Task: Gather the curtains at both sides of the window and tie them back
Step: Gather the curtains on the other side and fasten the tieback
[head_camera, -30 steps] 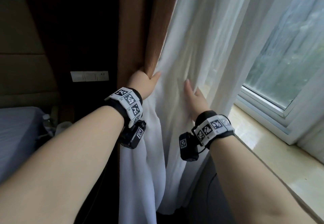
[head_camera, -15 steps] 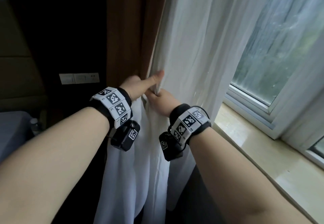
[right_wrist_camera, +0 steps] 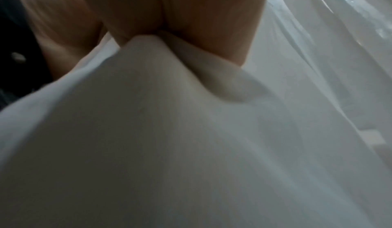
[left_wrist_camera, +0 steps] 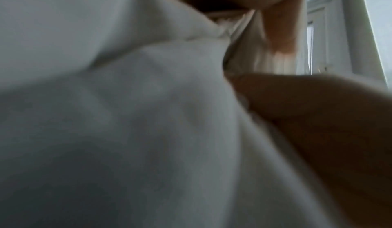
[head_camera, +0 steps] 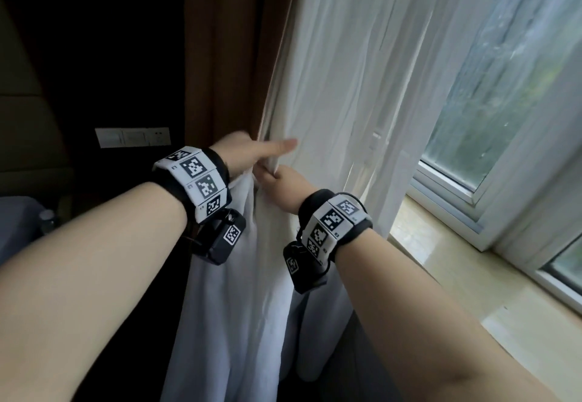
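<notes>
A white sheer curtain [head_camera: 362, 71] hangs over the window, with a brown drape [head_camera: 226, 55] to its left. My left hand [head_camera: 252, 154] reaches round the bunched fabric at the drape's edge. Its fingers are hidden behind the cloth and its thumb points right. Just below and to the right, my right hand [head_camera: 280, 182] is a fist that grips gathered folds of the sheer curtain. The two hands nearly touch. In the right wrist view, curled fingers [right_wrist_camera: 191, 14] clamp white cloth [right_wrist_camera: 169, 131]. The left wrist view shows the thumb [left_wrist_camera: 277, 30] over bunched white fabric [left_wrist_camera: 127, 114].
The window [head_camera: 504, 71] and its white frame are at the right, above a pale stone sill [head_camera: 472, 269]. A wall switch plate [head_camera: 132, 137] sits on the dark wall at the left. A grey bed edge [head_camera: 15, 222] and a bottle [head_camera: 47, 219] lie at the lower left.
My right hand, flat on the sheer curtain a second ago, swept left and closed on its folds beside my left hand. Over the last half second both hands have held still.
</notes>
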